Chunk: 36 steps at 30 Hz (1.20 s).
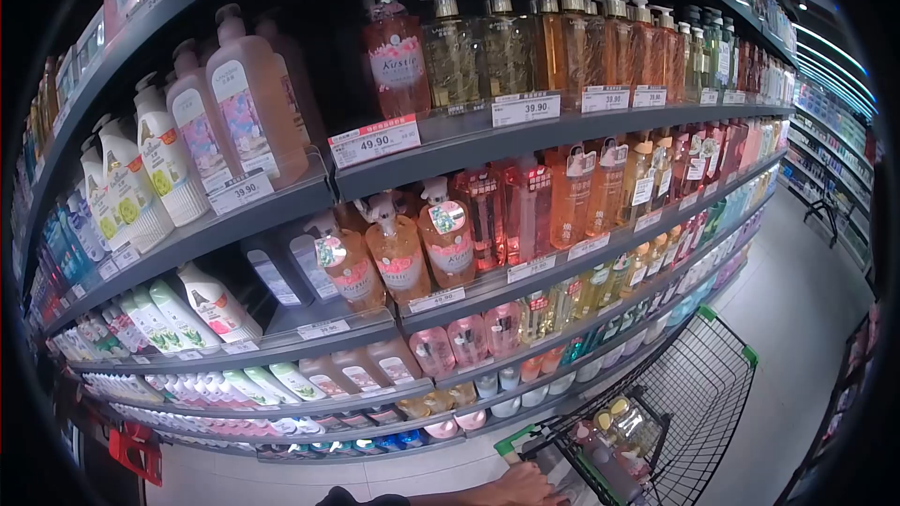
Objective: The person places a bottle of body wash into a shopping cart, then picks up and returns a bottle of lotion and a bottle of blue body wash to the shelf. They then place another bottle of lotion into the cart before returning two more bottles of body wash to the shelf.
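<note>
At the bottom edge, my left hand reaches in from a dark sleeve and is closed on the handle of a shopping cart. The cart is black wire mesh with green corners, standing beside the shelf. Inside it, near the handle, lie a mauve bottle and clear bottles with yellowish contents. The fingertips are partly cut off by the frame. My right hand is out of view.
Tall shelves of pump bottles run along the left, with price tags on their edges. A red object stands low at the left. Down the aisle floor is a black wheeled stand; more shelves line the far side.
</note>
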Each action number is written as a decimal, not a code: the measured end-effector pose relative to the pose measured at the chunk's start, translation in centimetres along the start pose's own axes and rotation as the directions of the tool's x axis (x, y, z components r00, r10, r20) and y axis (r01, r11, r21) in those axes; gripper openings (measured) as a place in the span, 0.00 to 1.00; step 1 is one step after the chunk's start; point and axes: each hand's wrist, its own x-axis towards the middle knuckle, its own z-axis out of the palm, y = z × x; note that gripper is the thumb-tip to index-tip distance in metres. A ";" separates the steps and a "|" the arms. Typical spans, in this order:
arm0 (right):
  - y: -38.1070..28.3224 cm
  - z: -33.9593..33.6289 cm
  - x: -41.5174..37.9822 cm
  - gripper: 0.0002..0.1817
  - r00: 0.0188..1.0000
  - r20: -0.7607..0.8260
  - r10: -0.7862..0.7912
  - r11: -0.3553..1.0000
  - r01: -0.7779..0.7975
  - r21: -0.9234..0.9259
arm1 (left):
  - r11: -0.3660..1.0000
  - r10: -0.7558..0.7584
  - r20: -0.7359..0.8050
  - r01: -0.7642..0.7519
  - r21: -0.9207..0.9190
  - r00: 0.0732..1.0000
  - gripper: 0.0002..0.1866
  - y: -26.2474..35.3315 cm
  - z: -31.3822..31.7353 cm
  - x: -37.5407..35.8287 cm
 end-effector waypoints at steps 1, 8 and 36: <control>-0.1 0.3 -0.2 0.25 0.999 0.011 -0.040 0.998 0.039 0.058 | 0.997 0.035 0.048 -0.039 0.072 0.998 0.36 0.1 -1.1 -0.5; -11.6 -14.6 1.8 0.20 0.939 0.311 -0.146 0.985 0.108 0.134 | 0.999 -0.010 0.019 0.009 0.039 1.000 0.29 -0.5 -1.8 -4.1; 23.6 -5.8 18.7 0.21 0.941 -0.292 0.173 0.653 -0.331 -0.681 | 0.991 -0.097 0.140 0.108 -0.073 0.985 0.20 -1.0 -4.1 -5.3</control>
